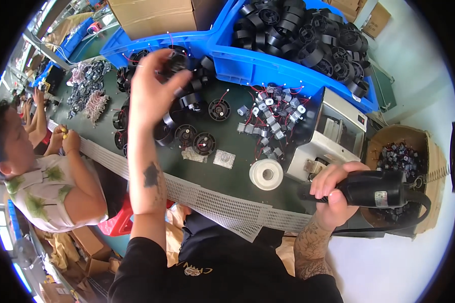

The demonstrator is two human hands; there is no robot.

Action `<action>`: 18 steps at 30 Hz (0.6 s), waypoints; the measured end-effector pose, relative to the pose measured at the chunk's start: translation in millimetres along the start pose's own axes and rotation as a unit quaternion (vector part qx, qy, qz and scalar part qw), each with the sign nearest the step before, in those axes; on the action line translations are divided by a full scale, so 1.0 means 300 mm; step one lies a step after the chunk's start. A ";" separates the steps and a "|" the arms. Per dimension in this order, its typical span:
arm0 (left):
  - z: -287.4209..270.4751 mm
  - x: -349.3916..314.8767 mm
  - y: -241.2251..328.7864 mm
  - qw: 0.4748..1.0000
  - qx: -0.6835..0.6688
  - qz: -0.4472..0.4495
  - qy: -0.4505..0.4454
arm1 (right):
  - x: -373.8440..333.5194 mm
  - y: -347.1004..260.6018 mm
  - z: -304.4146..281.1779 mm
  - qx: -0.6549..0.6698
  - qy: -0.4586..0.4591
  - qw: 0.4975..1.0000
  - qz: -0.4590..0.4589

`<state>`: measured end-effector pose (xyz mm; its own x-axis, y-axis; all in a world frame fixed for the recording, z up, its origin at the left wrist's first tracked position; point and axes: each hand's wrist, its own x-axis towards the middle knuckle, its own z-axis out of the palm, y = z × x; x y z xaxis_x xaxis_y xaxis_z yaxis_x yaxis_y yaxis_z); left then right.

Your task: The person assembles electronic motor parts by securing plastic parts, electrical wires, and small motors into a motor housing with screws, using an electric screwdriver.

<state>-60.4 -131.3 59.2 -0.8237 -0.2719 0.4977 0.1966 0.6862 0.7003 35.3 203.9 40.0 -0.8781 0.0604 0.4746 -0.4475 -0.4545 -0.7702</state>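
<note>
My right hand (336,194) is wrapped round a black electric screwdriver (374,189), its cable looping down at the far end. The tool lies roughly level, its tip pointing left near a grey-white machine (333,134). My left hand (154,86) reaches over a pile of black round housings (189,101), thumb and fingers forming a blurred curve. One black housing (177,63) shows in that gap; whether it is gripped or only behind cannot be made out. Nearer me lie a housing with a red wire (205,144) and another housing (186,134).
Small motors with red wires (273,118) are heaped mid-table beside a white spool (266,174). Blue bins (288,65) line the back. A cardboard box of small parts (424,151) stands right. Perforated white strip (212,202) edges the table. A co-worker (50,177) sits left.
</note>
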 end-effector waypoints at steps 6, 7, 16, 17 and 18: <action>-0.115 0.157 -0.091 0.970 0.211 0.049 -0.106 | -0.017 0.015 -0.003 0.012 -0.018 1.000 -0.009; -0.123 0.160 -0.091 0.964 0.227 0.034 -0.137 | -0.020 0.013 -0.004 0.012 -0.010 1.000 -0.002; 0.004 0.120 0.079 0.955 0.245 0.166 -0.009 | -0.025 -0.001 -0.007 0.029 -0.006 0.999 0.030; 0.056 0.123 0.151 0.965 0.171 0.194 -0.035 | -0.027 0.001 -0.013 0.021 -0.009 0.999 0.028; 0.117 0.119 0.207 0.978 0.097 0.150 -0.108 | -0.030 0.010 -0.023 0.013 -0.011 0.999 0.027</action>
<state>-96.1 -74.8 102.5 -0.8419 0.0949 0.5312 0.3586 0.8341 0.4192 40.6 208.1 30.5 -0.8966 0.0159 0.4426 -0.3951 -0.4802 -0.7831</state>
